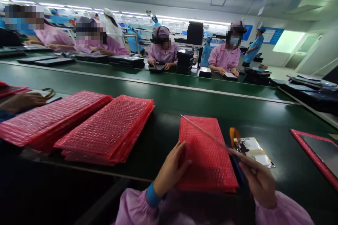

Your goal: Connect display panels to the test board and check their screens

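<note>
Red bubble-wrap pouches (204,161), contents hidden; right fingers (248,175) grip thin panel (206,132).

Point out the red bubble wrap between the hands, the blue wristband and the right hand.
Red bubble wrap (204,163): head view, middle of its upper face.
Blue wristband (152,195): head view, its outer surface, on the left wrist.
Right hand (260,182): head view, middle of the hand.

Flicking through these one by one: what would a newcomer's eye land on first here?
Two stacks of red bubble-wrap pouches stand out on the green bench at left, with another red pouch right before the wearer. Next, the left hand is at that pouch's left edge, while the right hand holds a thin item, seen nearly edge-on, slanting above it. Across the bench, co-workers in pink line up.
</note>
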Action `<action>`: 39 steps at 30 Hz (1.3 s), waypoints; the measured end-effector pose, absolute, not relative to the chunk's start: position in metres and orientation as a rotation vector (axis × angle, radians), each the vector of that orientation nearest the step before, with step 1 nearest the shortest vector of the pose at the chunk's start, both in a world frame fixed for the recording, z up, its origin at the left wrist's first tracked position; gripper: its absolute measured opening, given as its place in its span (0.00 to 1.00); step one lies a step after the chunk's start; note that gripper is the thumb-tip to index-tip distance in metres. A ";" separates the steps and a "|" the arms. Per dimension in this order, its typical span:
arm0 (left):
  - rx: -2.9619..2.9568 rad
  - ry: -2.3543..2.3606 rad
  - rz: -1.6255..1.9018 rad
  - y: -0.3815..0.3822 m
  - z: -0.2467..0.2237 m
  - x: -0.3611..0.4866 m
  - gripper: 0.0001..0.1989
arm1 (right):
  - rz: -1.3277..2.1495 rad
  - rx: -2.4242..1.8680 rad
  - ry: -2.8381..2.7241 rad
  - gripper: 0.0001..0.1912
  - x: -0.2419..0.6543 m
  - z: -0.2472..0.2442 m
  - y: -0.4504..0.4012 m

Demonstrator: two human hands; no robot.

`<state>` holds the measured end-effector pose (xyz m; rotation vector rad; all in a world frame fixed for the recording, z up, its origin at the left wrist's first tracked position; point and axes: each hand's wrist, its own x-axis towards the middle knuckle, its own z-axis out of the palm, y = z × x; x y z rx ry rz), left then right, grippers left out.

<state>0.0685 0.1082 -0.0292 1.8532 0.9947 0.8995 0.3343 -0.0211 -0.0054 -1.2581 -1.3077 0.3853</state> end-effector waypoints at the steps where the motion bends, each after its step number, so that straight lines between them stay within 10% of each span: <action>1: 1.977 1.006 0.832 0.106 -0.031 0.069 0.27 | 0.288 -1.235 -1.555 0.20 0.336 -0.008 -0.019; 8: 2.014 1.055 0.786 0.100 -0.025 0.064 0.25 | -0.125 -1.317 -2.355 0.33 0.327 -0.033 0.000; 17: 1.698 0.900 0.348 0.147 0.030 0.102 0.15 | 0.675 -1.613 -1.974 0.08 0.295 0.002 0.014; 25: 1.570 0.579 -0.065 0.194 0.014 0.141 0.24 | 1.080 -1.682 -1.901 0.17 0.285 0.002 0.048; 39: 1.568 0.535 0.158 0.171 0.008 0.136 0.30 | 0.071 -2.139 -1.325 0.15 0.330 -0.030 0.001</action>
